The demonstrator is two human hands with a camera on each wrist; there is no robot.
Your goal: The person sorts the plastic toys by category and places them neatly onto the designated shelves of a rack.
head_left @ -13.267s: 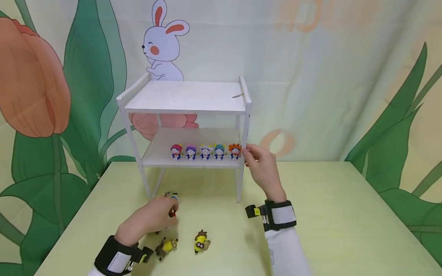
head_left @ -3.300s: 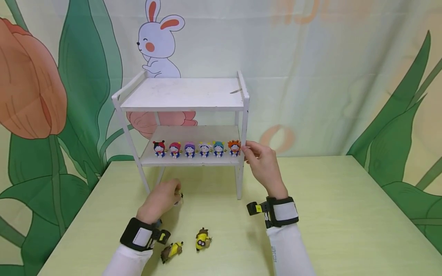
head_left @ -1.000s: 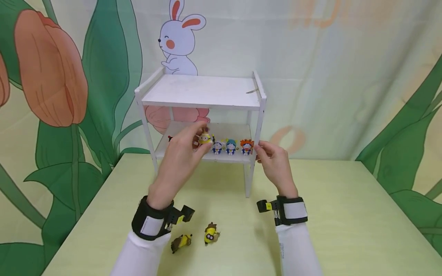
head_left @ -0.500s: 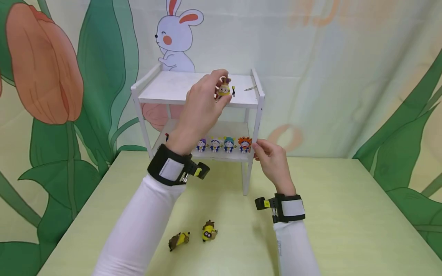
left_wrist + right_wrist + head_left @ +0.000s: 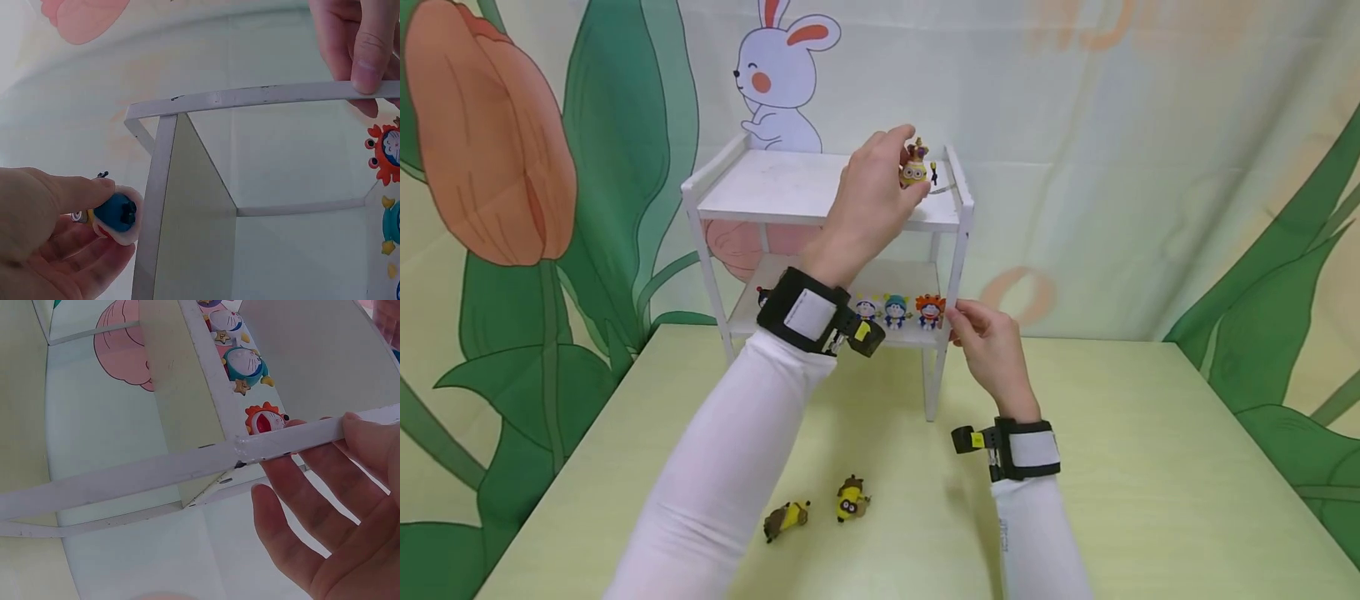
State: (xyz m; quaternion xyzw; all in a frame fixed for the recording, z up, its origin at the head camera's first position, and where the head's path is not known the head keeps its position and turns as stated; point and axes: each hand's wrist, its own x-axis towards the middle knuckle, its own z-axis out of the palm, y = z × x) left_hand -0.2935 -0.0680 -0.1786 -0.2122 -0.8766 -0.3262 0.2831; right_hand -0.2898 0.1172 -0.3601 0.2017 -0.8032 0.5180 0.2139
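Observation:
My left hand (image 5: 871,196) holds a yellow Minion figurine (image 5: 914,173) with a crown between thumb and fingers, at the right part of the white shelf's top board (image 5: 775,187). In the left wrist view the figurine's blue underside (image 5: 114,211) shows close to the board's edge; whether it touches the board I cannot tell. My right hand (image 5: 995,350) pinches the shelf's front right leg (image 5: 275,442) at the lower board's height, thumb on one side and fingers on the other. Beside that leg sits a blue figurine in an orange crab hat (image 5: 930,312).
On the lower board, a teal-hatted figurine (image 5: 896,311) and a white-hatted one (image 5: 866,308) stand in the row; my left forearm hides others. Two yellow-and-brown Minion figurines (image 5: 787,521) (image 5: 852,499) lie on the table (image 5: 1120,467) in front. A printed curtain (image 5: 1112,167) hangs behind.
My left hand took the crowned Minion from the table, raised it past the lower board and carried it up and right to the top board. A red-and-black-hatted figurine joined the lower row earlier. Right hand stays put.

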